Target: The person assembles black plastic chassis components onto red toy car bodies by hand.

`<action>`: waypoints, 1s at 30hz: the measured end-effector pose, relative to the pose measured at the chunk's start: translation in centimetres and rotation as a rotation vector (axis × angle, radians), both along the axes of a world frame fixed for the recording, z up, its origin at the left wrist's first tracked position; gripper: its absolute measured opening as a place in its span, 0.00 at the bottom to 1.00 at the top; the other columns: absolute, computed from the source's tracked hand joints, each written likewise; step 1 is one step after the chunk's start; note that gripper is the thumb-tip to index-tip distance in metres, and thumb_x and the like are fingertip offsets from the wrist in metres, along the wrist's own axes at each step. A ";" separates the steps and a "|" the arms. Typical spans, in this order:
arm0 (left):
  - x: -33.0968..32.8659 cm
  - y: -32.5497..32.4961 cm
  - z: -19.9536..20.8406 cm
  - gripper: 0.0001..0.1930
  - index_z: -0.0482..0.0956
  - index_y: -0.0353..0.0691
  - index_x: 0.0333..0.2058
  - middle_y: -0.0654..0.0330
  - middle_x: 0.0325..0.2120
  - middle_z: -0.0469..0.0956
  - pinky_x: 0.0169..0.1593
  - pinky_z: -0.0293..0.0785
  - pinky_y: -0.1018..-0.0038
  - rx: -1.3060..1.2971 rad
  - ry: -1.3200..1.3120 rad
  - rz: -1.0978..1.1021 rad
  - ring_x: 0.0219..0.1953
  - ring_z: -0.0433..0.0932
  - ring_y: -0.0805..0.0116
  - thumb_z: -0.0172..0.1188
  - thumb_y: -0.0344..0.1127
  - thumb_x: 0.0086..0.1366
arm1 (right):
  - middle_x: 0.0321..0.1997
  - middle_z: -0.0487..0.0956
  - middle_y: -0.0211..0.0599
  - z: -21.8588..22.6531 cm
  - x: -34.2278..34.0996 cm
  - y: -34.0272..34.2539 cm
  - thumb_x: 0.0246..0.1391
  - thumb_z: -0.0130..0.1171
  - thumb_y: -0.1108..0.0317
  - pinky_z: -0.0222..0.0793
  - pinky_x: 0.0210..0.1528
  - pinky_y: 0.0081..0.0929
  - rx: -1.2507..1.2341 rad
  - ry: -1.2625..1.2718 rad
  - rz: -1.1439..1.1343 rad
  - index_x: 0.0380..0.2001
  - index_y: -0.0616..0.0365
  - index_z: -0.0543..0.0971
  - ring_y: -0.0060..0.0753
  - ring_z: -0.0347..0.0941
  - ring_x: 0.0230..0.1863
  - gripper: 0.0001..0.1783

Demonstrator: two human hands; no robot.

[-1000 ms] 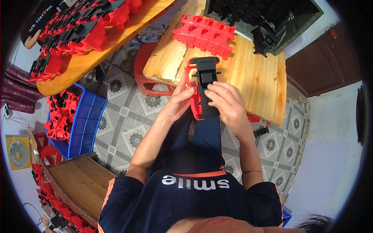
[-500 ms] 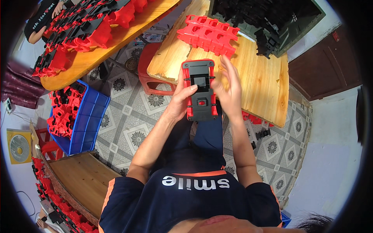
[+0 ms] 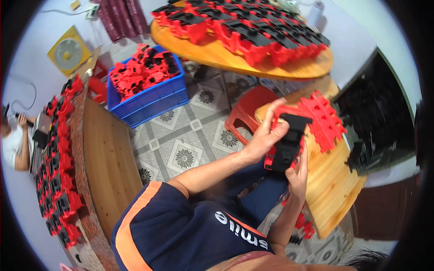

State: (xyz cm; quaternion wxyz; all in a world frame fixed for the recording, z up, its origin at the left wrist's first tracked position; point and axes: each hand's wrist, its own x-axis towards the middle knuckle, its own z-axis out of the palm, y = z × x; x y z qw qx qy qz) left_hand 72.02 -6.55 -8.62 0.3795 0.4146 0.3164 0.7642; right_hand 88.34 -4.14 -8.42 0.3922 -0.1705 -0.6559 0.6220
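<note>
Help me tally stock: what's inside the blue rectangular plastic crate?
In the blue rectangular plastic crate lies a jumbled heap of red plastic parts with black plastic pieces among them. Beneath the top layer, everything is covered, the crate's floor included.

Walls (image 3: 366, 27): pale, whitish with a faint lilac tint
Floor (image 3: 184, 156): grey and white tiles, diamonds with dark flower motifs, crossed by darker bands
Curtain (image 3: 121, 18): deep maroon, hanging in folds at the upper left
Fan (image 3: 68, 53): yellow square frame with round pale grille, upper left
Oval counter (image 3: 199, 54): orange-toned wood, across the top
Near counter (image 3: 337, 189): paler grained wood, at the right
Left counter (image 3: 81, 135): speckled reddish stone edge, beside a plain wood panel (image 3: 110, 156)
Stool (image 3: 248, 110): red plastic, left of the near counter
Light: bright, fairly even
</note>
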 end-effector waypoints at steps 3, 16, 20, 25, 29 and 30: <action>-0.5 -2.1 1.6 0.27 0.59 0.44 0.62 0.60 0.51 0.69 0.59 0.65 0.73 0.012 -0.014 0.113 0.55 0.68 0.72 0.54 0.46 0.70 | 0.65 0.64 0.46 -1.2 -1.0 -0.4 0.50 0.69 0.50 0.63 0.62 0.31 0.030 -0.073 -0.023 0.70 0.65 0.47 0.37 0.66 0.61 0.57; -4.4 -6.7 1.4 0.70 0.22 0.42 0.69 0.44 0.69 0.45 0.69 0.51 0.65 -0.066 0.615 0.461 0.70 0.50 0.58 0.76 0.39 0.46 | 0.66 0.66 0.45 -1.9 -6.2 -0.1 0.60 0.56 0.73 0.65 0.60 0.27 -0.016 0.143 -0.034 0.68 0.66 0.56 0.32 0.67 0.60 0.36; -6.0 -9.1 0.7 0.69 0.24 0.42 0.70 0.47 0.70 0.37 0.71 0.46 0.67 -0.056 0.366 0.218 0.72 0.42 0.60 0.77 0.38 0.45 | 0.66 0.66 0.45 -3.3 -7.9 -1.4 0.61 0.54 0.74 0.65 0.61 0.28 0.071 0.135 0.037 0.68 0.67 0.56 0.33 0.68 0.60 0.34; -10.2 -10.6 1.7 0.68 0.29 0.39 0.70 0.48 0.71 0.33 0.71 0.42 0.66 0.087 0.350 0.434 0.73 0.37 0.60 0.77 0.36 0.44 | 0.73 0.55 0.45 0.7 -12.5 -3.6 0.64 0.52 0.68 0.53 0.69 0.36 0.190 0.026 0.202 0.69 0.65 0.53 0.39 0.56 0.70 0.35; -15.2 -13.4 2.7 0.58 0.35 0.46 0.69 0.54 0.55 0.64 0.56 0.71 0.65 -0.049 -0.035 0.793 0.53 0.70 0.63 0.72 0.30 0.50 | 0.73 0.55 0.43 0.5 -13.4 -2.7 0.63 0.55 0.65 0.55 0.68 0.36 0.318 0.111 0.202 0.68 0.64 0.56 0.39 0.56 0.70 0.35; -17.5 -13.8 3.1 0.50 0.42 0.44 0.66 0.55 0.51 0.68 0.54 0.73 0.65 0.008 -0.024 0.854 0.50 0.72 0.65 0.69 0.29 0.53 | 0.72 0.57 0.41 -0.2 -12.6 -1.7 0.62 0.55 0.69 0.58 0.66 0.34 0.372 0.031 0.076 0.67 0.63 0.59 0.37 0.58 0.69 0.32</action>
